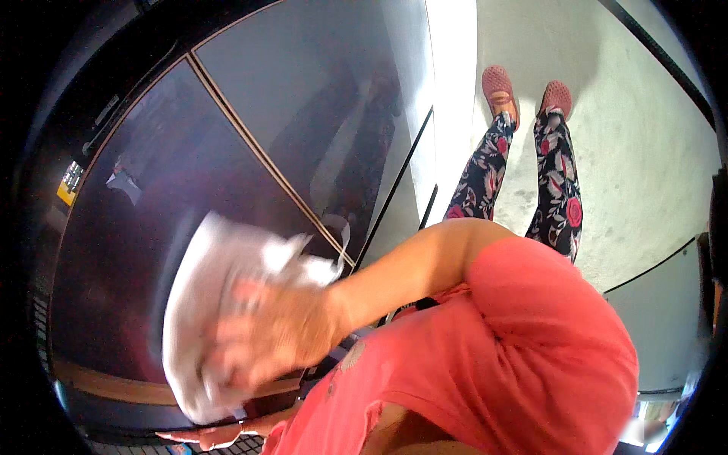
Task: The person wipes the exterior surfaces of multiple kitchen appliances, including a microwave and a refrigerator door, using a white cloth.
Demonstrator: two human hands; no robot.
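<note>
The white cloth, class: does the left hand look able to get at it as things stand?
Probably yes: the left hand shows close below the white cloth, whose lower edge looks free; the right hand covers only part of it, though depth is unclear.

Pale floor (pixel 629 205) (faintly greenish)

The person's right hand (pixel 277 334), blurring, is holding a white cloth (pixel 189 318) over a dark glossy panel (pixel 182 167), while the left hand (pixel 220 436) is showing only in part near the lower edge. A pale strip (pixel 258 152) is running between this panel and a second panel (pixel 303 83), whose shiny surface is catching dim reflections. The person is wearing a coral top (pixel 546 326), floral leggings (pixel 557 171) and pink shoes (pixel 556 97), and is standing on a pale floor (pixel 637 167)
</note>
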